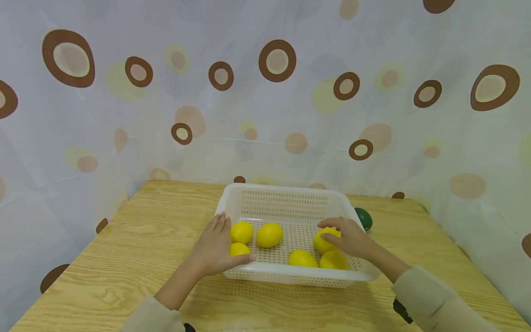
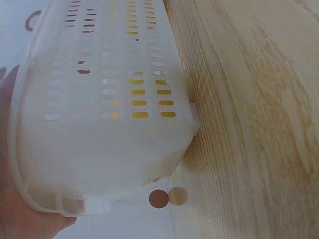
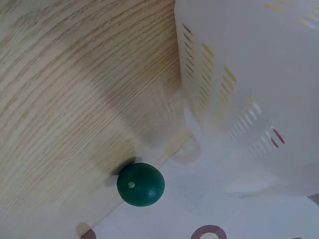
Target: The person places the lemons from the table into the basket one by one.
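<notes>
A white plastic basket (image 1: 286, 272) with slotted sides stands on the table, holding several yellow lemons (image 1: 269, 235). My left hand (image 1: 211, 246) rests on its left rim near the front corner, fingers straight and the thumb along the front rim. In the left wrist view, the basket wall (image 2: 99, 144) hides most of that hand. Inside the basket on the right, my right hand (image 1: 348, 237) has its fingers and thumb curled round a lemon (image 1: 321, 243). More lemons (image 1: 333, 260) lie just below it. The right wrist view does not show the right hand.
Beyond the basket's right side sits a dark green round fruit (image 3: 141, 184), partly hidden in the head view. The wooden table (image 1: 166, 230) extends to both sides of the basket. A curtain (image 1: 249, 106) with a circle pattern hangs behind and beside the table.
</notes>
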{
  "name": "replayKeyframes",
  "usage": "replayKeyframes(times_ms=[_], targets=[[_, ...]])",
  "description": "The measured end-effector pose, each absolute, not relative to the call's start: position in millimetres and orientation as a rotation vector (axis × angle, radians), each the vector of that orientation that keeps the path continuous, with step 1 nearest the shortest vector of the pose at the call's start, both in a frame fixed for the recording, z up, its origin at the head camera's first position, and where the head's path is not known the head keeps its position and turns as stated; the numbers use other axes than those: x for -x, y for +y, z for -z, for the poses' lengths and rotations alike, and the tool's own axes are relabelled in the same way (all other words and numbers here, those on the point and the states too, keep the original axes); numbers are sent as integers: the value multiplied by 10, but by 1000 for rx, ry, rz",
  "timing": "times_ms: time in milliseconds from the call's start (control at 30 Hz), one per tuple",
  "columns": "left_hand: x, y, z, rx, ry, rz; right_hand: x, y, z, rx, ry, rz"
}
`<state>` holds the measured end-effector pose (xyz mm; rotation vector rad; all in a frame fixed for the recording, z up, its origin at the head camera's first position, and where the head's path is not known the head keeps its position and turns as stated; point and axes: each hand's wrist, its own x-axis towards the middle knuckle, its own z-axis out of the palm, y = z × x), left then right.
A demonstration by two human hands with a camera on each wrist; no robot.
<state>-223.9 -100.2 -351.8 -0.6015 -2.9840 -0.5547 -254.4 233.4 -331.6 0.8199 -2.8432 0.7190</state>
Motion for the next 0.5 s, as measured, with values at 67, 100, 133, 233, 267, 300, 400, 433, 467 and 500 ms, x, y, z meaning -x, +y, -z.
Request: replayKeyframes(times_ms=[67, 100, 133, 233, 267, 300, 400, 433, 467, 500], targets=[[2238, -1002, 3516, 598, -2988, 556, 2540, 2366, 3311, -799, -2794, -694], [2239, -1002, 3516, 598, -2989, 557, 2536, 2379, 3307, -785, -2774, -691], [2238, -1004, 3515, 598, -2989, 558, 2538, 2397, 3309, -775, -2753, -686], [2232, -1010, 3514, 600, -2985, 554, 2541, 2445, 3318, -743, -2694, -678], [2232, -1012, 3515, 601, -2983, 550, 2540, 2459, 3321, -735, -2680, -678], [2232, -1012, 3518, 604, -2983, 548, 2540, 2473, 3325, -728, -2669, -680], [2231, -1010, 3520, 604, -2984, 541, 2524, 2496, 3313, -717, -2634, -692], [2233, -1010, 3523, 604, -2984, 540, 2517, 2500, 3306, -713, -2627, -696], [2233, -1010, 3524, 605, -2985, 541, 2511, 2505, 3302, -707, -2623, -701], [2232, -1009, 3523, 605, -2985, 545, 2507, 2511, 3298, -699, -2618, -708]])
